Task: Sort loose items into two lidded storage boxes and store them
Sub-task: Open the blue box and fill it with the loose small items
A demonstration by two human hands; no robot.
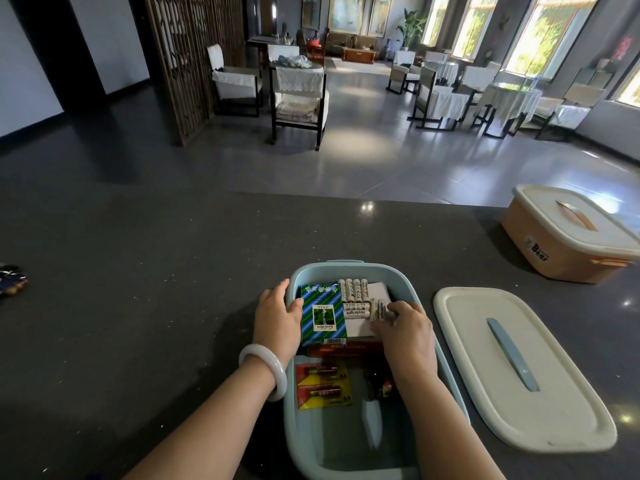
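The blue box (346, 268) sat open on the counter (138, 306), its lid (467, 341) just beside it. The left hand (277, 320) gripped the left rim, thumb inside. The right hand (405, 327) reached inside, fingers curled onto the shrink-wrapped battery pack (360, 308) — probably dense, rigid and slick. Recommended hold: pinch across its edges.

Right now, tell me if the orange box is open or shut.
Shut. The orange box carries its white lid seated on top.

A dining hall: cloth-draped tables (512, 98), covered chairs (298, 95), tall windows (540, 32).
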